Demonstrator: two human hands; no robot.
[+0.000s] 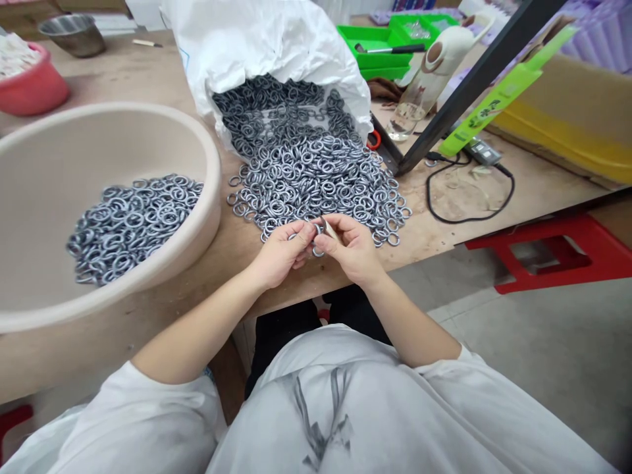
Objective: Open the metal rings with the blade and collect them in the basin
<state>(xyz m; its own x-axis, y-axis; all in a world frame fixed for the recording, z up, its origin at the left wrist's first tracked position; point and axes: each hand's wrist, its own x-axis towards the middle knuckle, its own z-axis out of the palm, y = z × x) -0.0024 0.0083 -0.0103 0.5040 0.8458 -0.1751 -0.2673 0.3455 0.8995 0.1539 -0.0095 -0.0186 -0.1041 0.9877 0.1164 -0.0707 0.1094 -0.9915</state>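
Observation:
Pinched in my left hand is a grey ring, held at the front edge of a ring pile. My right hand closes around a small tool with a pale handle and a thin dark tip, which points toward the ring. Whether the tip touches the ring I cannot tell. Just past both hands the heap of grey rings spills from the mouth of a white sack. More grey rings lie inside a large beige basin to the left.
Behind the basin are a red bowl and a metal bowl. Green trays, a bottle, a slanted black bar and a cable occupy the right side. A red stool stands below the table edge.

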